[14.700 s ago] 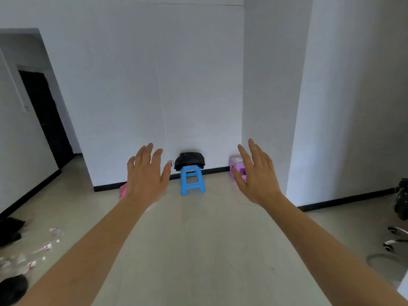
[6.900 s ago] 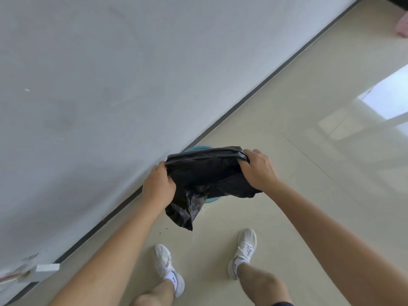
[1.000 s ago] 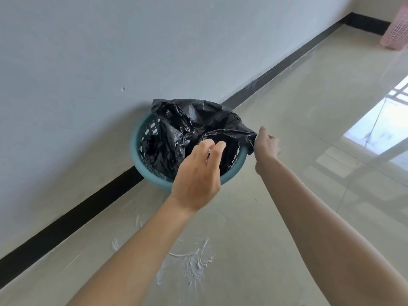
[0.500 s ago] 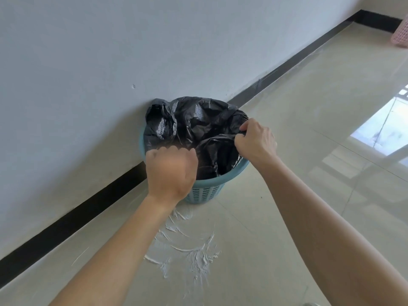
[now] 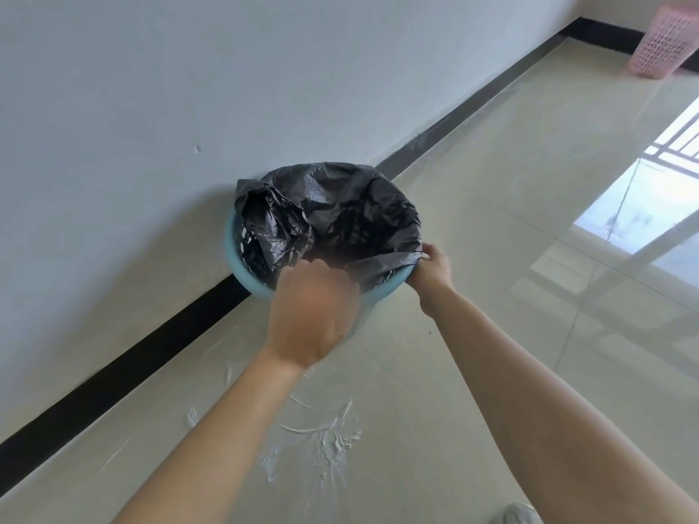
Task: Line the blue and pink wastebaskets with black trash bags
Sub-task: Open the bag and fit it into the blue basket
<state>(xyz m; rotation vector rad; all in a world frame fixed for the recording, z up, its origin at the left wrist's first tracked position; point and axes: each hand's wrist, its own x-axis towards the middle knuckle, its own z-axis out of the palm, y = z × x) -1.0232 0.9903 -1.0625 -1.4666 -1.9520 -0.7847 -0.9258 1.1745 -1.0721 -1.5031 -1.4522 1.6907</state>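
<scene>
The blue wastebasket (image 5: 236,259) stands on the floor against the white wall. A black trash bag (image 5: 340,213) lies inside it, its edge folded over the far and right rim, while a bunched part sags at the left where the rim is bare. My right hand (image 5: 433,268) pinches the bag's edge at the right rim. My left hand (image 5: 312,308), blurred by motion, is at the near rim with its fingers curled on the bag. The pink wastebasket (image 5: 664,41) stands far off at the top right.
A black baseboard (image 5: 151,346) runs along the wall. White powdery smears (image 5: 317,436) mark the tiled floor in front of the basket. Part of my shoe (image 5: 516,514) shows at the bottom edge.
The bag's mouth has been spread wider over the basket's far and right rim. My right hand slid down to the right rim; my left hand shifted right along the near rim.
</scene>
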